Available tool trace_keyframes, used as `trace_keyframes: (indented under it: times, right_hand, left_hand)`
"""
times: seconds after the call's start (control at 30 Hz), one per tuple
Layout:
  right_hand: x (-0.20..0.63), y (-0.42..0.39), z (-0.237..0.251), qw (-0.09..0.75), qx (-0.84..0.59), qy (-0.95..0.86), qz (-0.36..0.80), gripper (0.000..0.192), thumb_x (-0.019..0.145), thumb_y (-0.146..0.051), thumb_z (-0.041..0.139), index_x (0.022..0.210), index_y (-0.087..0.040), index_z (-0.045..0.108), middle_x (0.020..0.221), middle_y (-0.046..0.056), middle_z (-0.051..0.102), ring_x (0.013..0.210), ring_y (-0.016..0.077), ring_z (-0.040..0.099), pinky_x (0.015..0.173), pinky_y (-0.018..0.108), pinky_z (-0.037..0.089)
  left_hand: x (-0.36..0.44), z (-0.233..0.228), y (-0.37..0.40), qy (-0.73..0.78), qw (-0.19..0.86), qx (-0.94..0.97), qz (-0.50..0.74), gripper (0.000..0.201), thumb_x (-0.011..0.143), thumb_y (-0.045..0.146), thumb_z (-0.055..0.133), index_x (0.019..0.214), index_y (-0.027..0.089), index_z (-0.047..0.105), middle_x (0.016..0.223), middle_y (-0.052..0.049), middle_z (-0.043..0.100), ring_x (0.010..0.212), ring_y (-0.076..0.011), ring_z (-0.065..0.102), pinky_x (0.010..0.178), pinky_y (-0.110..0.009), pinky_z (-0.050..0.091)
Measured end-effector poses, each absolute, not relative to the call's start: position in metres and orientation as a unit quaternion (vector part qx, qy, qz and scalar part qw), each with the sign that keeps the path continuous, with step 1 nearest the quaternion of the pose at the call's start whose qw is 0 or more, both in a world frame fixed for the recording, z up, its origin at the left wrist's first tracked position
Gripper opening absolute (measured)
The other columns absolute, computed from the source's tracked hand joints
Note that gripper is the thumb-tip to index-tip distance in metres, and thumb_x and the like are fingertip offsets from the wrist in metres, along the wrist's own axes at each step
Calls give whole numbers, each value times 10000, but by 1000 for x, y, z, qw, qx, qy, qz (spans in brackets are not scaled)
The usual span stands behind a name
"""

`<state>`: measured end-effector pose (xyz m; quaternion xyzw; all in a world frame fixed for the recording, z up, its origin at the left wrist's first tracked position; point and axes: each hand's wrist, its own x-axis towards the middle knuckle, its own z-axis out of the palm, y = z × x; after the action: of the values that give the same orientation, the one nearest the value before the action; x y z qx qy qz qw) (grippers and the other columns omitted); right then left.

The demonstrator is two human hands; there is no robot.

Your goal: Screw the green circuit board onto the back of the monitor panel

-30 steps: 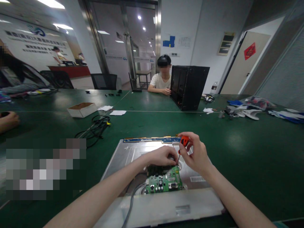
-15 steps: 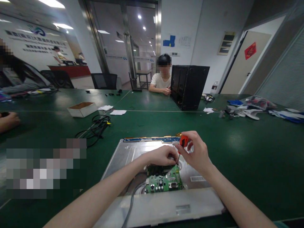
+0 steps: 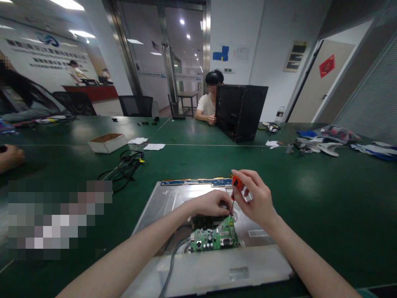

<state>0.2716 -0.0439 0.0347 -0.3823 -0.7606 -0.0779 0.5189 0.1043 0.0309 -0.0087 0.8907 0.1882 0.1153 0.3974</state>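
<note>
My right hand (image 3: 256,198) pinches the orange-handled screwdriver (image 3: 235,187) between thumb and fingertips, shaft nearly upright, tip down at the far corner of the green circuit board (image 3: 215,238). My left hand (image 3: 211,203) lies curled, palm down, on that board's far edge atop the silver monitor back (image 3: 164,198). Since a moment ago, the handle has tipped slightly leftward; the person opposite has shifted the black computer case (image 3: 240,111).
</note>
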Motion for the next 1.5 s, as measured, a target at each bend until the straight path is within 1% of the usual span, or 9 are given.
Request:
trace_keyframes:
  times: [0.1,0.3,0.5,0.63,0.77,0.93,1.2,1.37,1.5]
  right_hand:
    - [272,-44,33,521,-383,-761,-59,409,847,-130,511,1241,-240,517,1060,79,616,691,123,620,523,227,519]
    - [274,-40,24,538,-401,-740,-43,319,838,-237,612,1138,-220,506,975,57,668,590,108,605,496,219,502]
    - [272,-42,25,532,-412,-739,-38,315,870,-236,551,1168,-219,454,912,36,670,507,90,554,487,219,477]
    - [273,-43,29,516,-400,-757,-17,299,880,-203,508,1174,-218,455,941,46,635,551,95,551,513,225,483]
    - [274,-42,30,518,-380,-766,-14,310,873,-177,499,1177,-236,477,968,52,562,660,118,564,507,222,485]
    - [273,-42,30,510,-392,-765,-30,344,889,-185,504,1224,-266,495,992,47,511,644,103,554,518,236,503]
    - [273,-44,34,506,-370,-778,-35,362,916,-163,441,1270,-236,452,948,56,621,670,127,592,531,233,508]
    - [273,-41,30,520,-380,-763,-58,316,873,-262,593,1172,-228,497,887,31,666,532,96,558,470,218,484]
    - [273,-40,30,523,-370,-765,-59,313,868,-215,605,1169,-252,528,993,56,632,695,125,620,502,215,499]
  left_hand:
    - [105,-8,31,188,397,891,114,196,721,32,612,851,139,711,812,-4,693,771,-151,614,727,-215,457]
    - [104,-6,29,195,392,892,112,185,732,37,613,837,151,715,774,9,674,737,-139,600,696,-201,445]
    - [104,-5,29,200,390,892,108,184,745,55,615,860,158,714,799,9,681,759,-143,600,703,-201,445]
    - [105,-5,29,201,388,893,106,192,742,49,611,870,150,713,807,4,678,755,-142,596,693,-198,443]
    - [105,-4,28,203,384,894,107,176,738,48,610,853,142,706,788,2,669,738,-140,591,673,-196,440]
    - [106,-4,28,204,381,895,108,163,728,50,605,821,146,698,756,11,663,729,-144,590,679,-207,444]
    - [105,-5,29,195,385,896,107,180,741,59,606,856,149,711,808,1,688,764,-153,609,723,-220,448]
    - [105,-5,29,199,379,897,108,174,731,56,608,841,148,706,821,-4,676,771,-154,602,710,-216,445]
    - [105,-4,28,206,376,897,113,158,715,46,610,812,139,694,781,1,667,733,-146,595,687,-212,443]
